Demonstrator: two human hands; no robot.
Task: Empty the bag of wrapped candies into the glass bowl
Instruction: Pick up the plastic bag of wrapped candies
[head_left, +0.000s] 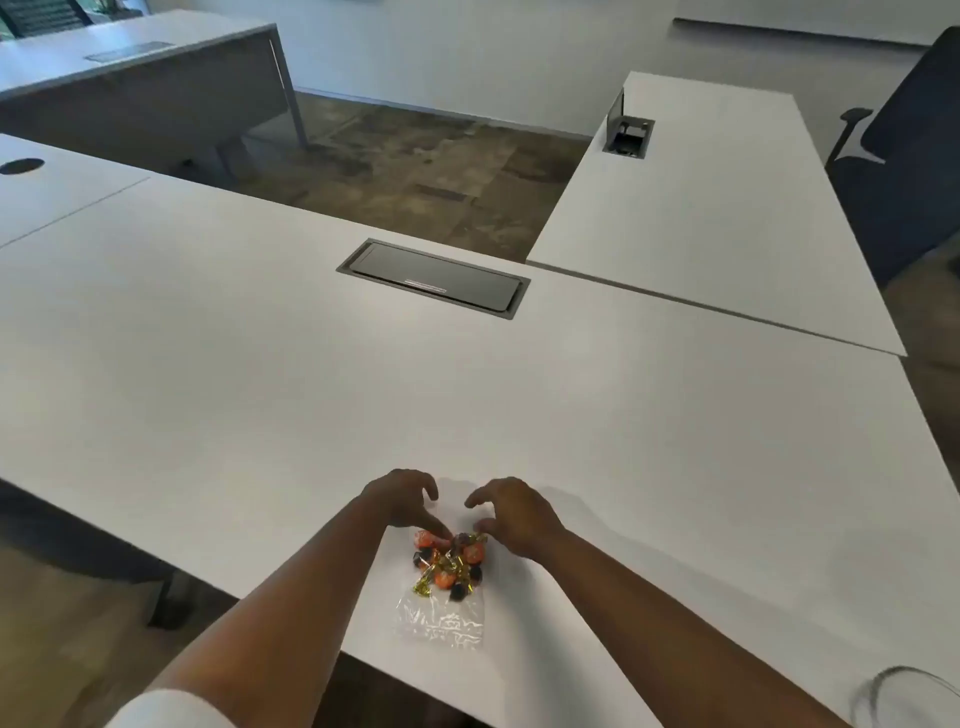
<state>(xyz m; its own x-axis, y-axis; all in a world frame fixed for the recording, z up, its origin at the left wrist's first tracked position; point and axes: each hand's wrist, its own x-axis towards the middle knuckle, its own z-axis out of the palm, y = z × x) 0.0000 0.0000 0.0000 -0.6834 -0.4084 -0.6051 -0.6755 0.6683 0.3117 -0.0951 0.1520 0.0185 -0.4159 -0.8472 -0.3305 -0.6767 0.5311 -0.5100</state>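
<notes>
Clear plastic bag (441, 608) flat on the white table (260, 364), close to the near edge, roughly midway along it — crinkled end toward the near edge, the other end under the hands. Wrapped candies (449, 564) bunched in the bag's far half: orange, dark and gold twists, heaped together. Left hand (402, 501) just beyond the heap, fingers curled and spread, one fingertip down on an orange candy; no closed grasp visible. Right hand (511, 512) beside it, likewise clawed and partly open, thumb and a finger touching the gold wrappers at the heap's right side — whether pinching the film or only resting on it cannot be told. Both forearms reaching in over the near edge, a white sleeve (166, 712) at the left elbow. Glass bowl (904, 696) only partly in view at the table's near right corner, well apart from the bag. Wide bare tabletop to the left, right and beyond the hands. Closed dark cable hatch (434, 278) set flush near the far edge. Second white table (701, 218) butted against the far right corner.
</notes>
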